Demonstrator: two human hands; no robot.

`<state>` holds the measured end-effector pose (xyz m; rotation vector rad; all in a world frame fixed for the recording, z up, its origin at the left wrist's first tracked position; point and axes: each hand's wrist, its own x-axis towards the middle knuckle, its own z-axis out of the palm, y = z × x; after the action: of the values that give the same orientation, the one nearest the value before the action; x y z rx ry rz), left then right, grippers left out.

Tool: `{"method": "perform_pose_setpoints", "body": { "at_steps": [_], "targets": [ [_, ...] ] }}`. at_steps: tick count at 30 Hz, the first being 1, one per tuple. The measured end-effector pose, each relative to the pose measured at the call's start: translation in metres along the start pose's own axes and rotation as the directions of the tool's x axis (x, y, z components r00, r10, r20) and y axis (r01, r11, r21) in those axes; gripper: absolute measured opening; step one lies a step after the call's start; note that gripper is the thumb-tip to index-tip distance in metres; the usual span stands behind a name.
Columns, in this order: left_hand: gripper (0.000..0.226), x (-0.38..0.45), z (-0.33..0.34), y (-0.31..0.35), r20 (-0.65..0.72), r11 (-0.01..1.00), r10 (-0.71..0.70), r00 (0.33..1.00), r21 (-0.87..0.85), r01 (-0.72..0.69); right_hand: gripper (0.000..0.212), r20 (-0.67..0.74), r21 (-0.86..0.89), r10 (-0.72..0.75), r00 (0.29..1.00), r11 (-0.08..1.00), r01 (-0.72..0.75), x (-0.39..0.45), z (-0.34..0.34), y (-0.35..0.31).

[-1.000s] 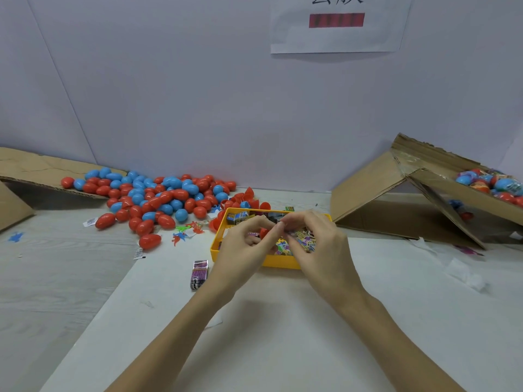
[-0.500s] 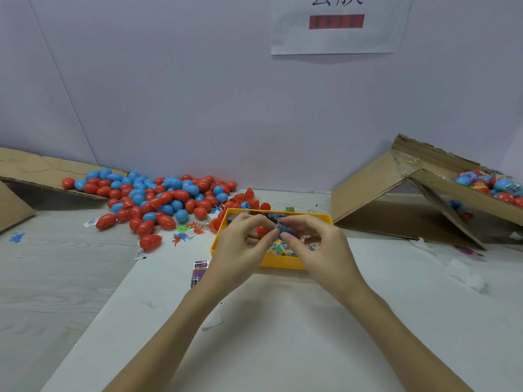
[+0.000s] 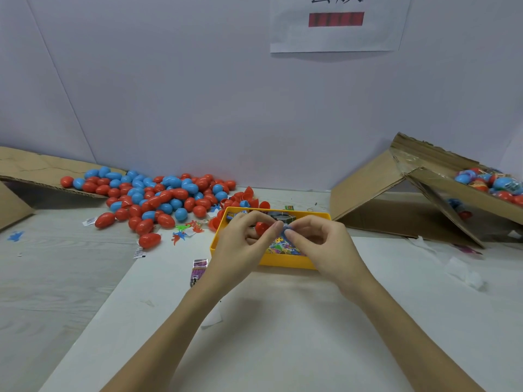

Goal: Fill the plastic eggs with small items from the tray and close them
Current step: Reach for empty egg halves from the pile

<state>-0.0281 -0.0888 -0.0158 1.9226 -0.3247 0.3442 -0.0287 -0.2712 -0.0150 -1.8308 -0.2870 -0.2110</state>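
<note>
Over tray (image 3: 288, 262), mid-counter: our left hand (image 3: 240, 244) cups red egg half (image 3: 261, 228); both hands' fingers (image 3: 278, 226) pinch small blue item (image 3: 286, 229); right hand (image 3: 322, 244) likewise. Step, we judge: loading. Next: seat item, find matching half, snap shut. Egg pile (image 3: 158, 198) left.

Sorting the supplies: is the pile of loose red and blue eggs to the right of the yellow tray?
No, the loose eggs lie heaped to the left of the yellow tray, beside a flattened cardboard sheet.

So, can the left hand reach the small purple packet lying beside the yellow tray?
Probably yes: the purple packet lies uncovered just beside the left hand, but that hand must first release the small blue item.
</note>
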Motion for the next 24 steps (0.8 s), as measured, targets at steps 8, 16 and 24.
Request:
{"method": "perform_pose_setpoints", "body": {
  "at_steps": [8, 16, 24],
  "targets": [
    [0.009, -0.0005, -0.0012, 0.0006, 0.032, 1.000, -0.007, 0.999, -0.004, 0.007, 0.006, 0.030, -0.105, -0.021, 0.999, 0.994, 0.024, -0.0015, 0.0023, -0.0050],
    [0.013, -0.0012, -0.0016, 0.0051, 0.106, 0.930, -0.163, 0.981, -0.316, 0.189, 0.018, -0.042, 0.131, 0.073, 0.996, 0.989, -0.067, -0.0011, -0.0011, -0.0083],
    [0.015, -0.0024, -0.0015, 0.0065, 0.194, 0.876, -0.176, 0.965, -0.417, 0.243, 0.031, 0.031, 0.547, 0.258, 0.966, 0.804, -0.232, -0.0019, 0.0054, -0.0093]
  ]
}}
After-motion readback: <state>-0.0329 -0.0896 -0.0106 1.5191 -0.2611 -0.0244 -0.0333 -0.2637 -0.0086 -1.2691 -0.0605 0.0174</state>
